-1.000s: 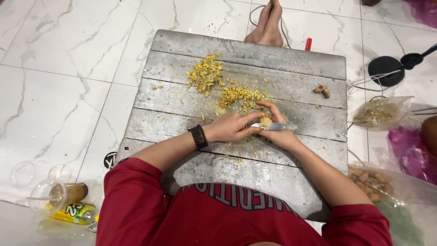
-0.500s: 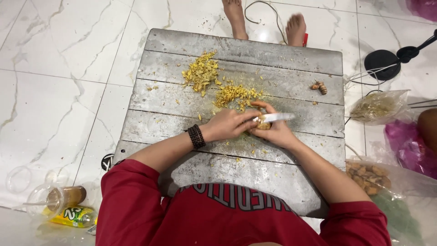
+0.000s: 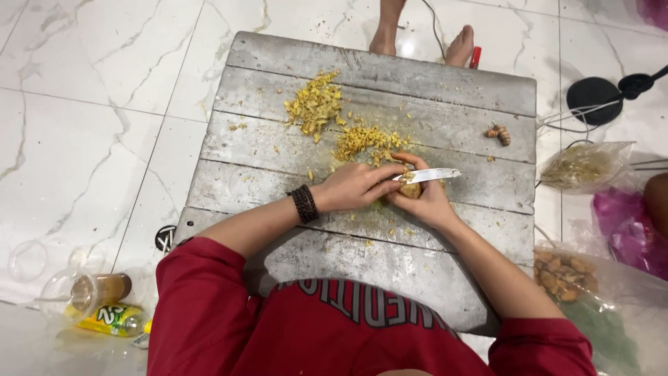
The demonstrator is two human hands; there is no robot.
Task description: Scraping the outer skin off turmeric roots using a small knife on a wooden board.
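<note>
Grey wooden board (image 3: 278, 174) bears yellow peelings (image 3: 314, 104) beyond both hands' root (image 3: 410, 189).

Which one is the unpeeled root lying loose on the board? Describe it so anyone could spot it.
Start at the grey metal-clad board on the white floor. Toward its right edge, beyond both hands, lies a small knobbly brown root by itself. Unlike the yellow peelings heaped up on the board's left, it is whole, darker and untouched.

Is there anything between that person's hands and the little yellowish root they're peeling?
Nothing visible. The left hand and right hand both grip the root directly, with the knife in the right hand lying against it. The peel heaps lie farther up the board, clear of them.
</note>
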